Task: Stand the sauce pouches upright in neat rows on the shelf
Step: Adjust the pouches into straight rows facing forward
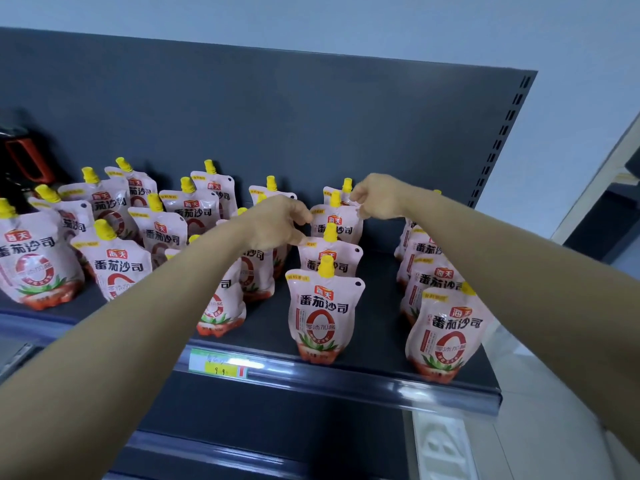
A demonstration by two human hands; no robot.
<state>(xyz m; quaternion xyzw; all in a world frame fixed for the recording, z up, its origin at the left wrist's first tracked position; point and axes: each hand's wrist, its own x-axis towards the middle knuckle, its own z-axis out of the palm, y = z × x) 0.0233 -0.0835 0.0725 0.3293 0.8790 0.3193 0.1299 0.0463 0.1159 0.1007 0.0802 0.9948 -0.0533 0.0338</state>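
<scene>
Left hand (277,221) and right hand (377,195) pinch the top corners of a far pouch (337,225), soft and floppy, probably steadier held by its spout (335,198).

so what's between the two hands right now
In the head view, a tomato sauce pouch, third back in its row, stands between the left hand and right hand; its yellow cap rises in the gap.

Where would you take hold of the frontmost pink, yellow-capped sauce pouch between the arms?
Probably by its yellow cap, pinched from above: the soft pink sauce pouch stands upright, the cap sticks up free, and another pouch sits close behind.
</scene>
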